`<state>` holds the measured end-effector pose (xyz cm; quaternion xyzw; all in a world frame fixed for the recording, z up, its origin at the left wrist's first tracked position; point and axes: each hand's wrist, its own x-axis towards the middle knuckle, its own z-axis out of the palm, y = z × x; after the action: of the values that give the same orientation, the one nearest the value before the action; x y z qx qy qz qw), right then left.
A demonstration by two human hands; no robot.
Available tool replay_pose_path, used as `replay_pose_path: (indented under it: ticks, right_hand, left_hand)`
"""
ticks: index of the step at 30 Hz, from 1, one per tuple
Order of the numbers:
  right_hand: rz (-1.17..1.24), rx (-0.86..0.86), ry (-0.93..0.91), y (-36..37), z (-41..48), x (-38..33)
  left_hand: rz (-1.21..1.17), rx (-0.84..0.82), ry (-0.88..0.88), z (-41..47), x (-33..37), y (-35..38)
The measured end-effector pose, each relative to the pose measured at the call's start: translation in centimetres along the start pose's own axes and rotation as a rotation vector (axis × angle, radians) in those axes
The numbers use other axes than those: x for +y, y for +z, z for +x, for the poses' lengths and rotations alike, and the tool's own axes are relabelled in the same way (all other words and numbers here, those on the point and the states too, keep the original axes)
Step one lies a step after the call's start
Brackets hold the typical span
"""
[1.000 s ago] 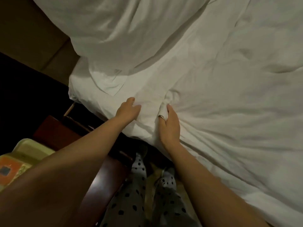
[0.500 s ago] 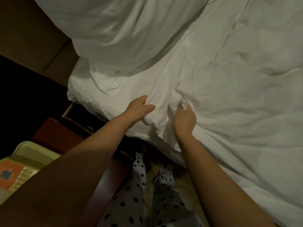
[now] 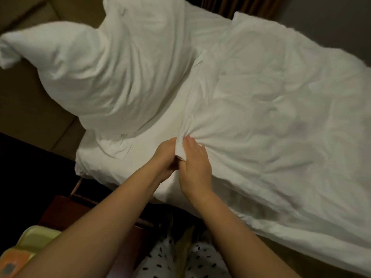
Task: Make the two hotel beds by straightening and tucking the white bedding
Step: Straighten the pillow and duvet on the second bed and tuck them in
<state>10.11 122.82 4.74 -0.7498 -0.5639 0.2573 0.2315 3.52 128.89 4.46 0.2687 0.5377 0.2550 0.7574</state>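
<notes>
Head view: a pillow [image 3: 112, 77] is propped at the left. A bunched fold of the duvet [image 3: 281, 117] is gripped in the curled left hand [image 3: 166, 157]. The right hand [image 3: 195, 167] is laid against it, thumb hidden, so its grip cannot be told. The duvet's length is spread rightward from both hands.
</notes>
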Motion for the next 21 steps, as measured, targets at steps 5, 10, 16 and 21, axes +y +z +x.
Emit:
replay_pose_path:
  ticks: [5,10,16,21]
  right_hand:
    - [-0.031,-0.001,-0.076,-4.0,0.4,1.4]
    - [0.096,0.198,0.082,-7.7,0.7,3.8]
    - [0.12,0.306,0.151,-11.2,-1.3,6.0]
    - [0.184,0.436,0.135,-13.3,-3.5,6.5]
  left_hand:
    - [0.04,-0.199,0.049,-0.8,3.0,2.8]
    - [0.436,-0.314,0.14,-2.0,3.7,6.6]
    - [0.578,-0.182,0.21,-2.4,3.9,10.6]
    - [0.883,-0.155,0.214,-2.9,5.3,16.0]
